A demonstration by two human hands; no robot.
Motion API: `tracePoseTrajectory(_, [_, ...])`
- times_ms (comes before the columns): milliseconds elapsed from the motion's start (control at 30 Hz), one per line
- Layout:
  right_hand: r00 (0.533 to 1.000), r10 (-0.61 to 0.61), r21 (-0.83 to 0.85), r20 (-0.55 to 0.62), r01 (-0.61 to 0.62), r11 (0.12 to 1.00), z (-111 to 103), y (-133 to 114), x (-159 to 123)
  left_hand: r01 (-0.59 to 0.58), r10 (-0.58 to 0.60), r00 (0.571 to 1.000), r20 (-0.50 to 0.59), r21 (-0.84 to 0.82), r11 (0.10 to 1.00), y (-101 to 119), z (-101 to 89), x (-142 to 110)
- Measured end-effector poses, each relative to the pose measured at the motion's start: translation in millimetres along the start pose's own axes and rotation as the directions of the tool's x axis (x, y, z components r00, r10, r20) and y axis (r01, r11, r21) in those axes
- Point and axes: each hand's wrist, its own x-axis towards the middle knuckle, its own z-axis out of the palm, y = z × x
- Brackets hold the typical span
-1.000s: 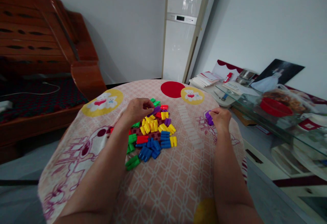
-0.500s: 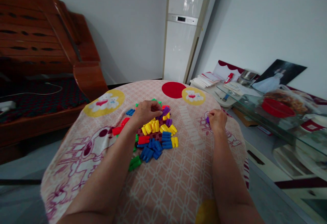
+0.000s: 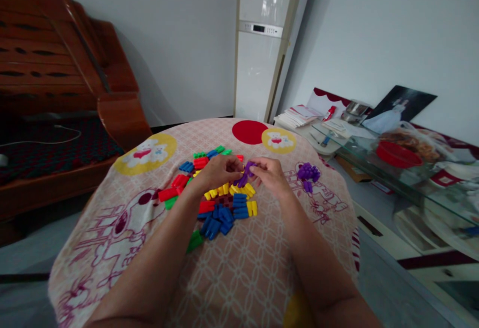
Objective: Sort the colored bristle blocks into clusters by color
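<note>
My left hand [image 3: 220,171], its fingers pinched together, is over the pile at the purple plastic building blocks [image 3: 248,167]. From the other side my right hand [image 3: 272,174] closes its thumb and fingers on a purple block there. The two sets of fingertips almost meet, so exactly which block each holds is partly hidden. Below them lie yellow blocks [image 3: 224,189], blue blocks [image 3: 223,217] and red blocks [image 3: 178,184]. A separate cluster of purple blocks [image 3: 308,172] rests on the cloth to the right of my right hand.
A patterned cloth [image 3: 239,273] covers the round table. Green blocks [image 3: 194,241] lie at the pile's near edge. To the right stands a glass-topped stand [image 3: 359,161] with a red bowl [image 3: 398,154] and papers. A wooden bench [image 3: 118,111] stands at the left.
My right hand has moved left from the separate purple cluster to the purple block near my left hand, uncovering that cluster. My left hand stays over the pile; the view has shifted slightly.
</note>
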Motion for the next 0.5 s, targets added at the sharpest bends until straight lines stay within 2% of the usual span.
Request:
tracePoseTrajectory(67, [0.999, 0.004, 0.022, -0.037, -0.003, 1.000, -4.2, -2.7, -0.9, -0.032, 0.032, 0.999, -0.014, 0.061, 0.998, -0.4, 1.0, 0.0])
tracePoseTrajectory(233, [0.997, 0.048, 0.096, 0.053, -0.053, 0.994, -6.7, -8.6, -2.6, -0.074, 0.074, 0.997, 0.012, 0.060, 0.995, 3.0, 5.4, -0.1])
tracePoseTrajectory(367, [0.998, 0.052, 0.209, -0.044, -0.042, 0.977, -0.9, -8.2, -2.2, -0.090, 0.091, 0.995, 0.037, -0.030, 0.996, 1.8, 9.2, 0.9])
tracePoseTrajectory(500, [0.986, 0.113, 0.200, -0.122, -0.087, 0.976, 1.5, -8.7, -1.7, -0.068, 0.073, 0.996, 0.051, -0.097, 0.993, 0.5, 11.1, 1.1])
